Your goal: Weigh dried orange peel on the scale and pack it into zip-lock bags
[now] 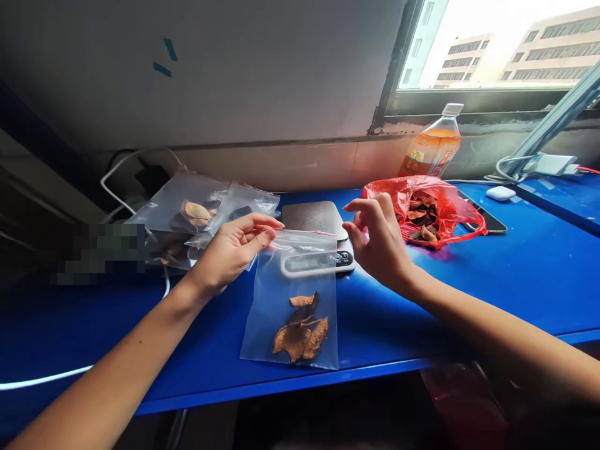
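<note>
My left hand [239, 250] pinches the upper left corner of a clear zip bag [269, 325] and holds it upright at the table's front. Several brown dried slices [300, 337] lie in the bottom of the bag. Just right of the bag's top edge, my right hand [377, 240] is raised with thumb and fingers apart and nothing between them. Behind the bag stands a white kitchen scale [347, 259] with a metal plate; the bag partly covers its display. A red plastic bag [375, 187] with more dried slices sits open beyond my right hand.
More filled zip bags [164, 203] are piled at the left on the blue table [539, 269]. A bottle of orange drink [434, 150] stands by the wall. A phone [492, 222], a white earbud case [500, 193] and a charger [555, 164] lie at the right. A white cable [47, 378] crosses the left side.
</note>
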Demonstrator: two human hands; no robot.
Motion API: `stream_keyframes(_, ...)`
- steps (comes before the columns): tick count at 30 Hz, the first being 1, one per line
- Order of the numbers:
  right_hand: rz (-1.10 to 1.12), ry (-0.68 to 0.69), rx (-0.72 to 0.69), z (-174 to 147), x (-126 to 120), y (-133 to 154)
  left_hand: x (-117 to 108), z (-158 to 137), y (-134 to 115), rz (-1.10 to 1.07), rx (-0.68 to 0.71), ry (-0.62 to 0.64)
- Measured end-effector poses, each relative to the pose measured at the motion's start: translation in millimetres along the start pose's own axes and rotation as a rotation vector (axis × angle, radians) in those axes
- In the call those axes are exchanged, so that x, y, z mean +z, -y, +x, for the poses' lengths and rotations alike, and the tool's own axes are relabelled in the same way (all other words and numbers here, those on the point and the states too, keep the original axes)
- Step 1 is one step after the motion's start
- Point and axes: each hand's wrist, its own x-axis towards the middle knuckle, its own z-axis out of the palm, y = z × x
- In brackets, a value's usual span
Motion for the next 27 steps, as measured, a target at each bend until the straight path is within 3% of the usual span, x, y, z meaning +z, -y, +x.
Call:
stream_keyframes(7, -0.002, -0.057, -0.065, -1.7, -1.3, 12.6, 2.0, -0.9, -0.5, -0.048, -0.009, -0.023)
stream_keyframes(16, 0.106, -0.026, 0.055, -5.0, 1.7, 21.2, 5.1, -3.1, -11.4, -0.093, -0.030, -0.040)
stream_keyframes(22, 0.661, 0.291, 0.582, -3.0, 1.1, 24.4, 3.6, -1.8, -9.9, -0.129, -0.006, -0.095)
stream_keyframes(24, 0.751, 0.415, 0.632, -2.6, -0.7, 26.7, 3.6, -2.2, -8.2, -0.115, 0.003, -0.097)
stream_keyframes(27, 0.706, 0.522, 0.560, -2.6, -2.7, 29.5, 4.5, -3.2, -7.1, -0.128, -0.006, -0.061)
